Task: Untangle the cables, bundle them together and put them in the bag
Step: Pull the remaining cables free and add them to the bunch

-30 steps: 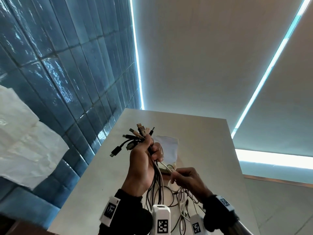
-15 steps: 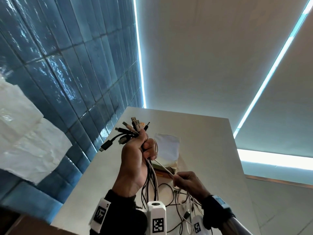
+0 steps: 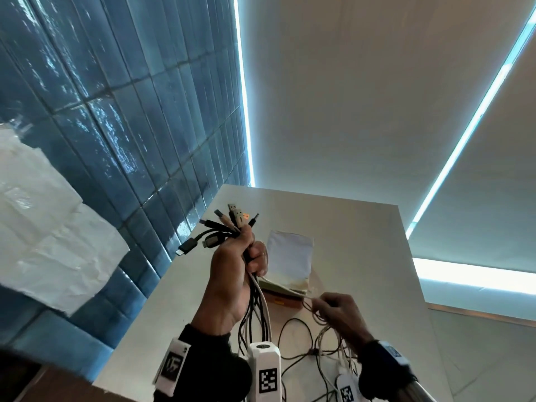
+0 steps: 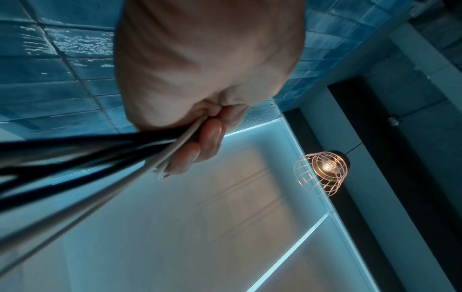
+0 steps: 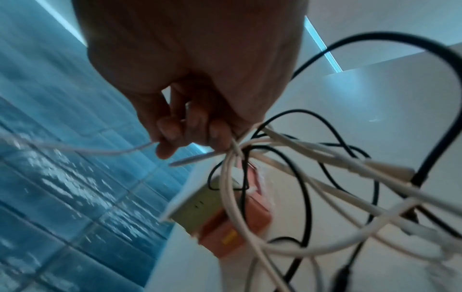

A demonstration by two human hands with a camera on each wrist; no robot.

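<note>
the left hand (image 3: 232,281) grips the cables (image 3: 255,309) in a closed fist above the worktop (image 3: 362,256). the right hand (image 3: 338,313) pinches a white cable (image 5: 100,151) beside the bag (image 3: 288,256).

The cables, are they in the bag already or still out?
Out. The left hand grips the cables in the air, their loose ends trailing onto the table; the bag lies flat beyond them.

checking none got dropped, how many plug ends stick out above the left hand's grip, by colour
black plugs: 4
pale or metal plugs: 3
total: 7; an orange glint among them may be one more
</note>
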